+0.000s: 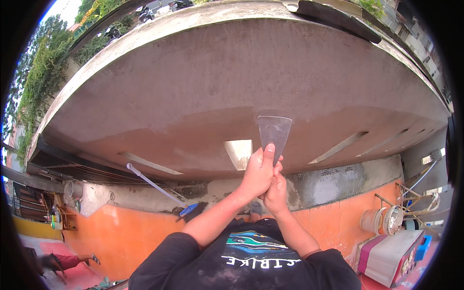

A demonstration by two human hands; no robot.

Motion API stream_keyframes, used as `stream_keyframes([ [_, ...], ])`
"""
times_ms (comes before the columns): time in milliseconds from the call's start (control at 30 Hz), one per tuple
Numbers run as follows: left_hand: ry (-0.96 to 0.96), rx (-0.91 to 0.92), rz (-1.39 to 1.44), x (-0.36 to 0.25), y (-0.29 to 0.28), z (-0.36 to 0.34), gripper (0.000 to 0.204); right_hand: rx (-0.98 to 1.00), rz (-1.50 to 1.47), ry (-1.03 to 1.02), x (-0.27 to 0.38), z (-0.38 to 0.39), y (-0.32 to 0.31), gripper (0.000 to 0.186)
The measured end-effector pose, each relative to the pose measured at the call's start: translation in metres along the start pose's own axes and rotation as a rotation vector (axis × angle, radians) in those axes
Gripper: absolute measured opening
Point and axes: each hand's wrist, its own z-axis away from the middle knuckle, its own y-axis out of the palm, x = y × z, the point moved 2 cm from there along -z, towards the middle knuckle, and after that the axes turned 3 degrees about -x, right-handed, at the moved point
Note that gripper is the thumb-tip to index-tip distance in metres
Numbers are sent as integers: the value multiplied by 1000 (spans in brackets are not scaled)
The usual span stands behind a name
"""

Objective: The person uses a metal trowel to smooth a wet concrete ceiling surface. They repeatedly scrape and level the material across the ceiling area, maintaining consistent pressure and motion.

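Both my hands grip a wide putty knife by its handle, in front of a grey-brown plastered wall. Its flat, flared blade points up, away from me, with the broad edge at or close to the wall; actual contact I cannot tell. My left hand is wrapped round the upper handle, thumb pressed along the base of the blade. Just below it, my right hand is closed on the lower handle, most of which the fingers hide. The wall's lower band is darker and browner than its upper part.
Slot openings pierce the wall. A blue-headed broom leans at left. Buckets and a pale box stand at right on the orange floor. Another person's leg shows at lower left.
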Motion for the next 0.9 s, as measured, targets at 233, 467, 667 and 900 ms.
stream_keyframes([
  [233, -131, -40, -11, 48, -16, -8, 56, -70, -47, 136, -38, 6, -14, 32],
  [467, -95, -23, -107, 12, -16, -18, 58, -99, 6, 13, -22, -14, 7, 31],
  [667, 357, 78, -33, -52, 3, -37, 54, 87, -40, -235, 31, -58, 15, 33],
  [900, -61, -47, 30, 20, -1, -5, 56, -41, -49, 122, -3, 2, -3, 35],
])
